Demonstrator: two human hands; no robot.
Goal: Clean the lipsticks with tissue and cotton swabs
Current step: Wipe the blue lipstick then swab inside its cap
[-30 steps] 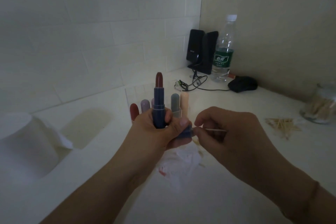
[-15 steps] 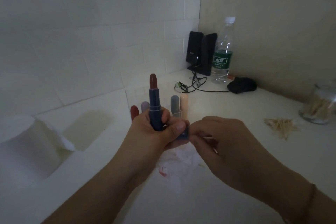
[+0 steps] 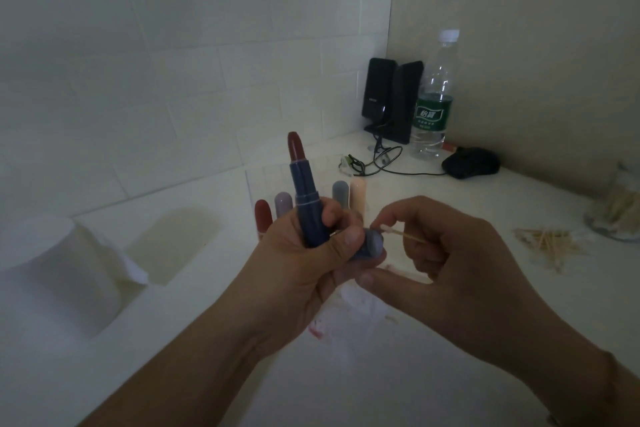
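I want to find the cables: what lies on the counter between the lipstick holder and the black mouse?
In the head view, a tangle of black cable lies between the lipstick holder and the mouse, one strand running to the mouse.

Bare table (image 3: 346,388) lies open across the near side and between the two forearms. To the left, a tissue roll (image 3: 59,274) blocks the way. Just beyond the hands stands a row of capped lipsticks (image 3: 341,192). The far corner is crowded with speakers (image 3: 391,97), a water bottle (image 3: 433,97), a mouse (image 3: 471,163) and cables (image 3: 381,163). At right, loose cotton swabs (image 3: 547,243) lie scattered before a jar (image 3: 620,211).
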